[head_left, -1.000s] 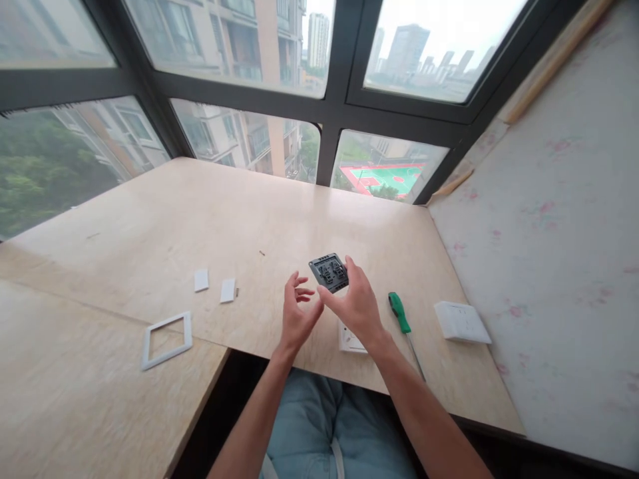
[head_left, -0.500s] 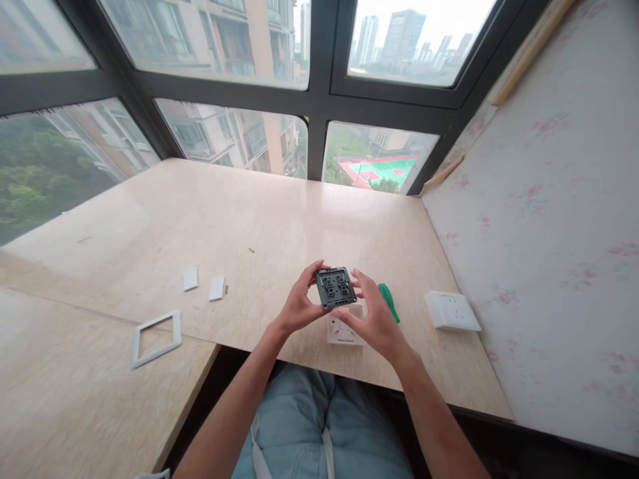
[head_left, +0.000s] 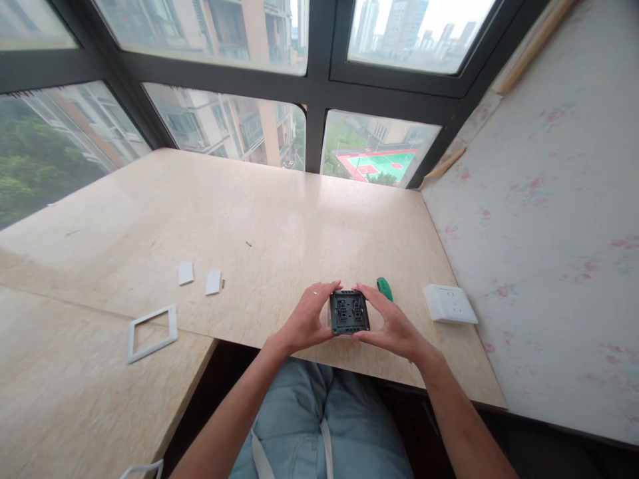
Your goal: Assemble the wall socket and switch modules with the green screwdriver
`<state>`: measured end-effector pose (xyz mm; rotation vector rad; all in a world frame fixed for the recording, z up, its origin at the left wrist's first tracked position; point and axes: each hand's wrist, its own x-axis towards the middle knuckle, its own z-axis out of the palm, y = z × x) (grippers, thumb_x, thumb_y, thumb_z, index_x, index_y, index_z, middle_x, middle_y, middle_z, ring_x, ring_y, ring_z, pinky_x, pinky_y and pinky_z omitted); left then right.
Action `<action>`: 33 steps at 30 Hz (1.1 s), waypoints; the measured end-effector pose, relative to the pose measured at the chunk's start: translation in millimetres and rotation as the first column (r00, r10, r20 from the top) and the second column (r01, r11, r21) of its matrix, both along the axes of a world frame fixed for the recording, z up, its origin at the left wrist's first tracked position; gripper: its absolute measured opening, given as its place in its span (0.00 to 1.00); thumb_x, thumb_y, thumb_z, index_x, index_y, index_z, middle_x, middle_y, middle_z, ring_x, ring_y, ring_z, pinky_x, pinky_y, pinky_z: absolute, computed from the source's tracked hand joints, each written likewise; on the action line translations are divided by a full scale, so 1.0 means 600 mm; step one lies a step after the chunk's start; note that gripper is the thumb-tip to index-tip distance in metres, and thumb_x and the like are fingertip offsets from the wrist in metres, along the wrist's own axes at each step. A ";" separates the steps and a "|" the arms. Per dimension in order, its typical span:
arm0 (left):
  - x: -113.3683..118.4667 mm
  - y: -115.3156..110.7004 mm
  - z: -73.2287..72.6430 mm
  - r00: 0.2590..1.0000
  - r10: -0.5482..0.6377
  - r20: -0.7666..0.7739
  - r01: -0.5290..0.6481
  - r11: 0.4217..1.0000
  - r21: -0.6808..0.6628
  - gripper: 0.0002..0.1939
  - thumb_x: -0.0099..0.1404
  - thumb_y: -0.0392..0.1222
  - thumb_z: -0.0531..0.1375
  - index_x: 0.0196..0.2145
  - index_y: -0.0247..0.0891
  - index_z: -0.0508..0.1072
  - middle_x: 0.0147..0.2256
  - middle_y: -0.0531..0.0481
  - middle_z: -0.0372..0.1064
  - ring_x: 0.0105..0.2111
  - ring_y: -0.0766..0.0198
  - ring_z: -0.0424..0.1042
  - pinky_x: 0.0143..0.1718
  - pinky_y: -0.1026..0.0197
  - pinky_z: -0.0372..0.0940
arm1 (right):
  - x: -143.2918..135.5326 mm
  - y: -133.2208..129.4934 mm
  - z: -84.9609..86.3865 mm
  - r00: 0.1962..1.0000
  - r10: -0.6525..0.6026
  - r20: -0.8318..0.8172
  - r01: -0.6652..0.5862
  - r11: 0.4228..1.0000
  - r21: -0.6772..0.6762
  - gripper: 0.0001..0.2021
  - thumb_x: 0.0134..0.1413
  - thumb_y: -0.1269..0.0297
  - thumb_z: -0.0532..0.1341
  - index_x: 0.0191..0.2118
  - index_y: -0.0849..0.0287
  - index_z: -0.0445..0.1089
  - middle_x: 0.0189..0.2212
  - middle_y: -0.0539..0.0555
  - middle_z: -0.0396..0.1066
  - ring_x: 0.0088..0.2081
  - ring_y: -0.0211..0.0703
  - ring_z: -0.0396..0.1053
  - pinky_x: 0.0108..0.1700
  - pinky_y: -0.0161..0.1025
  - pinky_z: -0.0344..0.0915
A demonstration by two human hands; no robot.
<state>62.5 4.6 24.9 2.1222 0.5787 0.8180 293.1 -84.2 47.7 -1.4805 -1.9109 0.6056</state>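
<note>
Between my two hands is a square black wall switch module [head_left: 349, 311], its two mechanisms facing up. My left hand [head_left: 309, 315] grips its left edge, thumb at the near corner and fingers at the far one. On the opposite edge, my right hand [head_left: 392, 320] holds it the same way. Beneath the module lies the white mounting box, now almost wholly covered; whether the module is seated in it I cannot tell. A green-handled tool [head_left: 384, 289] lies just beyond my right hand, partly hidden by it.
Two small white switch buttons [head_left: 186, 273] and a white frame [head_left: 152, 334] lie to the left. Small screws [head_left: 248, 243] rest on the wooden surface [head_left: 279, 206]. A white socket on a box [head_left: 450, 304] stands by the papered wall at right. Windows close off the far side.
The black switch module has moved down and to the right, over the white box, and now lies flatter. My right hand has closed on its right edge.
</note>
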 end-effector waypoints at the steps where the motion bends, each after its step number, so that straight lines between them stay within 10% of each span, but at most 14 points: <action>1: -0.003 -0.002 -0.002 0.999 0.004 -0.043 -0.004 1.000 0.010 0.48 0.57 0.51 0.72 0.68 0.45 0.53 0.63 0.35 0.61 0.64 0.43 0.60 0.64 0.36 0.56 | 0.005 -0.001 -0.002 1.000 -0.009 0.010 0.009 1.000 0.002 0.45 0.49 0.55 0.72 0.70 0.54 0.54 0.64 0.63 0.64 0.66 0.59 0.60 0.67 0.60 0.58; 7: -0.020 -0.008 -0.026 0.976 -0.032 -0.216 0.023 0.999 -0.041 0.63 0.50 0.55 0.75 0.71 0.41 0.42 0.69 0.29 0.47 0.69 0.36 0.49 0.65 0.31 0.53 | 0.019 -0.005 -0.015 0.997 -0.051 0.054 0.052 0.999 -0.011 0.44 0.47 0.55 0.73 0.68 0.56 0.58 0.63 0.64 0.65 0.65 0.59 0.62 0.65 0.59 0.61; 18: -0.004 0.018 -0.042 0.984 -0.014 -0.178 0.010 1.000 -0.026 0.59 0.51 0.44 0.74 0.71 0.43 0.45 0.64 0.34 0.61 0.63 0.40 0.62 0.62 0.35 0.59 | 0.009 0.007 -0.023 0.991 -0.035 0.129 0.035 0.999 0.001 0.43 0.47 0.51 0.73 0.67 0.57 0.61 0.62 0.65 0.67 0.63 0.59 0.64 0.64 0.61 0.62; 33: -0.009 0.014 -0.028 0.983 0.015 -0.185 -0.020 1.000 -0.023 0.47 0.55 0.60 0.70 0.66 0.42 0.59 0.61 0.35 0.65 0.61 0.42 0.65 0.62 0.38 0.60 | 0.000 -0.003 -0.034 0.995 -0.077 0.063 0.079 0.996 -0.037 0.41 0.51 0.51 0.71 0.69 0.51 0.58 0.65 0.62 0.63 0.67 0.57 0.59 0.67 0.60 0.57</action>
